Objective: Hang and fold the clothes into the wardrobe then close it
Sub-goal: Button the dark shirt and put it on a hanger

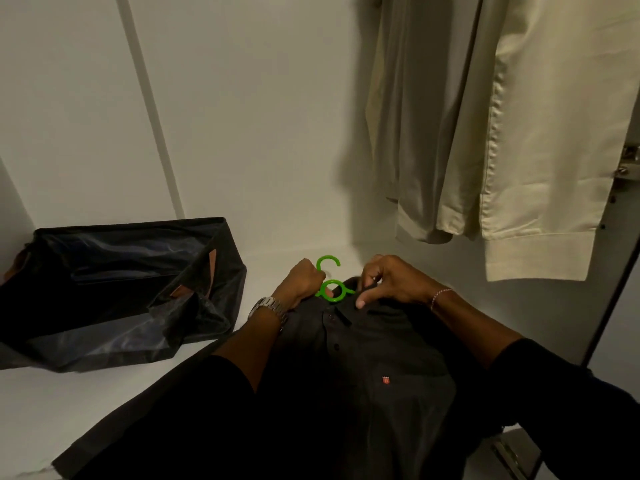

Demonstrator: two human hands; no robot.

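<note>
A dark button-up shirt [360,368] with a small red chest logo lies flat on the white wardrobe shelf [104,403], collar pointing away from me. A bright green plastic hanger [330,278] sticks out of the collar, its hook toward the back wall. My left hand [301,282] grips the hanger's neck just below the hook. My right hand [388,282] pinches the shirt's collar beside the hanger loop, thumb pressed down on the fabric. The hanger's arms are hidden inside the shirt.
A black open fabric bag [114,289] with brown trim slumps on the shelf at the left. Cream garments [512,133] hang at the upper right, reaching down close to my right hand. A metal door hinge [628,161] shows at the right edge.
</note>
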